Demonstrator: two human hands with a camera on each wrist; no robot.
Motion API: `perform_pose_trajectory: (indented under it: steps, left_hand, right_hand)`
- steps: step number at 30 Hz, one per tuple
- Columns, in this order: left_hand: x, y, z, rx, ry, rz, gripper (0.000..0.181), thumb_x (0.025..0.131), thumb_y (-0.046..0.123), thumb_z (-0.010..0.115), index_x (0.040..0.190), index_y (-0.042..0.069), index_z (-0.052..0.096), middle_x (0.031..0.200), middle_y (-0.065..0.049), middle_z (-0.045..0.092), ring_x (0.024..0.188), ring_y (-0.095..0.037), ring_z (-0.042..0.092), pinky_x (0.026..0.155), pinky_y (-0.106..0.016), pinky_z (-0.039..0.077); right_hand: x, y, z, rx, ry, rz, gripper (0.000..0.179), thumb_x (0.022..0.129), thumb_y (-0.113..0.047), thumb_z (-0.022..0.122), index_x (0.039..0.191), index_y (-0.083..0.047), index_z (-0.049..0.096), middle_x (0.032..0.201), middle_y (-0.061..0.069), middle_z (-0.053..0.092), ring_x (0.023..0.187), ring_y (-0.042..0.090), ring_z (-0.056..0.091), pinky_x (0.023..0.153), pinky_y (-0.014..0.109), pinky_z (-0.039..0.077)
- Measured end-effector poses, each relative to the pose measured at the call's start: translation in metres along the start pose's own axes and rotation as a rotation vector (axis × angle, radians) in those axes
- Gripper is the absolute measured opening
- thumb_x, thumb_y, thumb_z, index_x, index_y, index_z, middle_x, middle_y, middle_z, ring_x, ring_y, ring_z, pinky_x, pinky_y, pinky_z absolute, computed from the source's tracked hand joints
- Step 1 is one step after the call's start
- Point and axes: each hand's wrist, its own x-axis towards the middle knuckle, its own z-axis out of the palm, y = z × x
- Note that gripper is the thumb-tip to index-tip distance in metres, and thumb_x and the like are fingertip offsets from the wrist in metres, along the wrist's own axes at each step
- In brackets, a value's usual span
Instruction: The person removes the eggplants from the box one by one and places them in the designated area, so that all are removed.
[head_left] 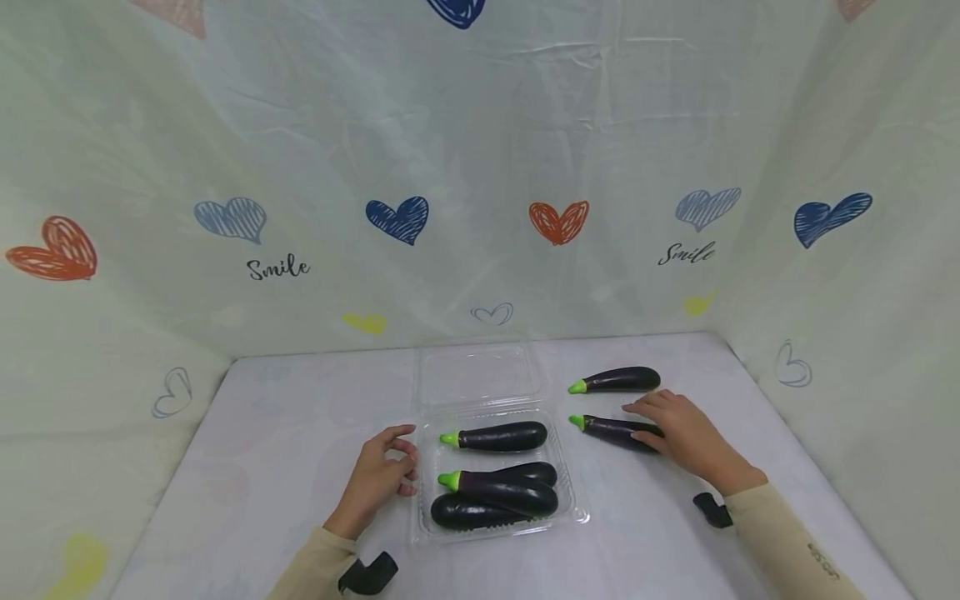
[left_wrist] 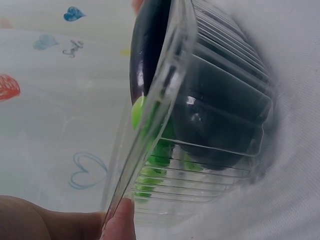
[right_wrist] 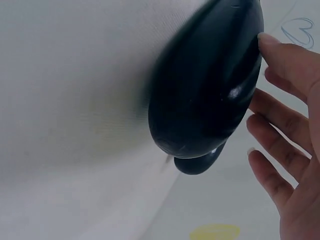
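Clear clamshell (head_left: 477,460) lying open at lower centre, holding four eggplants (head_left: 513,493), left grip (head_left: 378,473) pinching its rim (left_wrist: 172,75), right grip (head_left: 686,435) spreading wide, touching another eggplant (head_left: 609,429) right of centre

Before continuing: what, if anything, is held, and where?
Left hand: container, by its left rim. Right hand: nearer loose eggplant, thumb touching thick end; grip unclear.

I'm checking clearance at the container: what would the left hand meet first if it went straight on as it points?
The left hand would meet the clear container at its left rim, which it seems to pinch; exact depth is hard to judge.
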Motion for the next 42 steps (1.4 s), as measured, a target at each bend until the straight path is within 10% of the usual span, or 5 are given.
perform_pose_trajectory:
  steps: [32, 42]
  left_hand:
    - [-0.002, 0.000, 0.001, -0.005, -0.002, 0.008, 0.049, 0.096, -0.009, 0.058, 0.144, -0.010, 0.053, 0.108, -0.018, 0.060, 0.071, -0.017, 0.064, 0.055, -0.028, 0.060]
    - [0.000, 0.000, 0.000, 0.000, -0.004, 0.013, 0.048, 0.096, -0.009, 0.058, 0.145, -0.010, 0.053, 0.107, -0.017, 0.060, 0.071, -0.017, 0.064, 0.054, -0.028, 0.060]
  right_hand:
    - [0.016, 0.006, 0.012, -0.071, 0.032, 0.011, 0.039, 0.080, -0.004, 0.090, 0.117, -0.003, 0.077, 0.115, 0.013, 0.073, 0.110, 0.035, 0.066, 0.092, 0.055, 0.057]
    - [0.031, -0.032, -0.005, -0.064, 0.186, -0.152, 0.046, 0.073, -0.006, 0.095, 0.115, -0.005, 0.078, 0.113, 0.008, 0.073, 0.104, 0.031, 0.066, 0.091, 0.052, 0.059]
